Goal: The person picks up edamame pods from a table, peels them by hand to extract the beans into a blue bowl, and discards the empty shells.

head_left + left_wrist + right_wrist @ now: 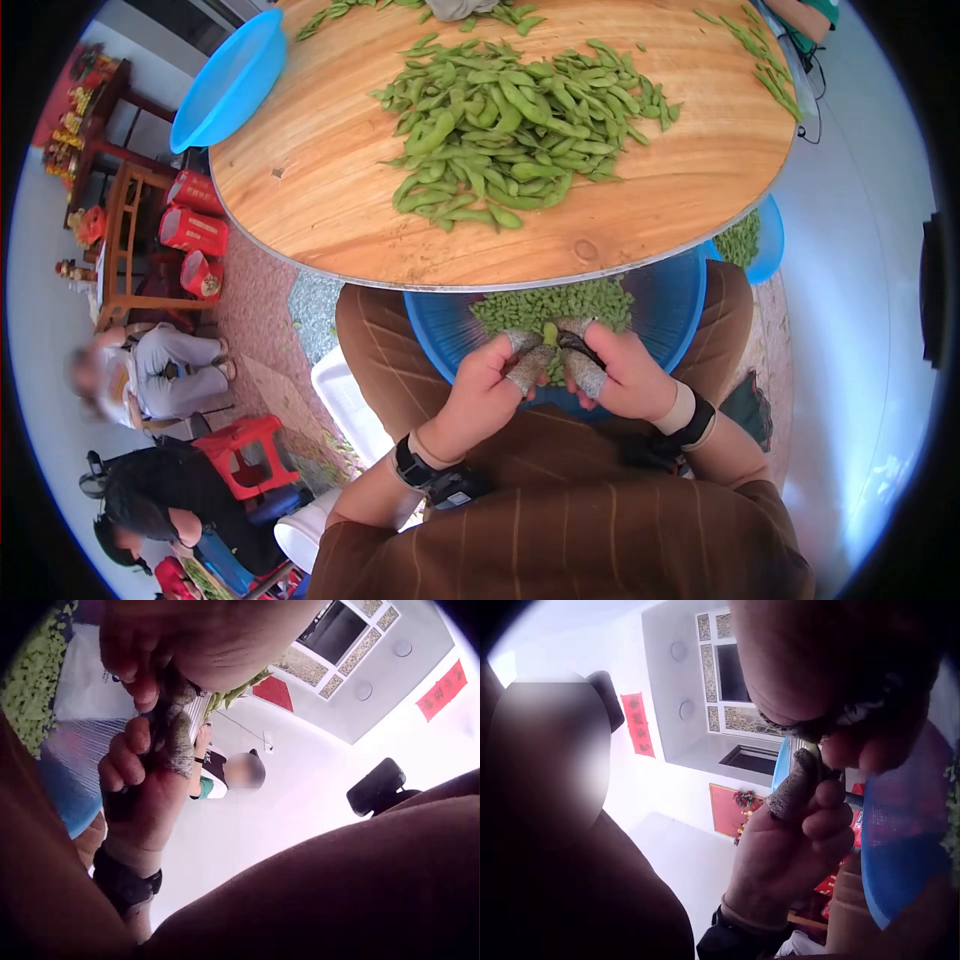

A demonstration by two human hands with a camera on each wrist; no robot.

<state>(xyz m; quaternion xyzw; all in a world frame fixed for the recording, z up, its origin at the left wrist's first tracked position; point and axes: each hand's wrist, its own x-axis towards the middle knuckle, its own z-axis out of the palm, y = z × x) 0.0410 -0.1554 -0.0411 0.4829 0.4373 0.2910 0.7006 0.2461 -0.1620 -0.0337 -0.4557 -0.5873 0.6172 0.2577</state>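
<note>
Both hands meet over a blue basin [425, 325] on the person's lap, which holds shelled green soybeans [590, 300]. The left hand [478, 388] and the right hand [632, 375] pinch a green soybean pod [549, 334] between thumbs and fingertips. Grey speckled coverings [588, 376] wrap the thumbs and some fingers. In the right wrist view a bit of the pod [815, 752] shows between the fingertips, and the rest is hidden. Beyond the basin, a heap of unshelled soybean pods [510, 120] lies on the round wooden table [310, 200].
The table's metal edge overhangs the basin's far side. A blue bowl [235, 80] leans at the table's left, and another blue bowl [770, 240] with pods stands low right. A white container [350, 400] is by the left knee. Other people sit at left near a red stool [245, 450].
</note>
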